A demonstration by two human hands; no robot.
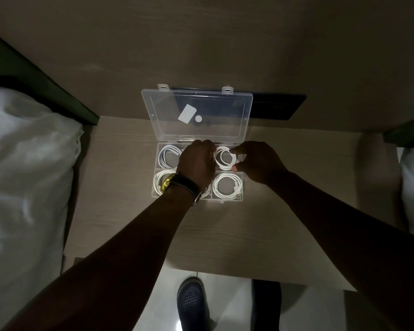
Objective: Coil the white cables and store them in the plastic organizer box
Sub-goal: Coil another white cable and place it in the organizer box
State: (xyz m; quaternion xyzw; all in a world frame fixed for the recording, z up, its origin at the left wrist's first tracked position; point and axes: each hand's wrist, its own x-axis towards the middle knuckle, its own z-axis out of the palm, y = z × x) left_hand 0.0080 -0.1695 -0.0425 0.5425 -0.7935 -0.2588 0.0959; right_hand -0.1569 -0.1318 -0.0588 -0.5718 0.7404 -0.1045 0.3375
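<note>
Head view: your left hand [196, 161] and right hand [256, 161] both pinch coiled white cable [225, 158] over far-right compartment of clear plastic organizer box [243, 187]. Coil lies flat between hands, right hand nearer; press straight down.

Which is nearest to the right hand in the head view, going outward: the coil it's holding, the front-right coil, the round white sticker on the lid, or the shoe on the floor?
1. Held coil, back-right compartment, in the right hand.
2. Front-right coil, just below the hand.
3. Round sticker, on the open lid, up and left.
4. Shoe, on the floor at the bottom.
</note>
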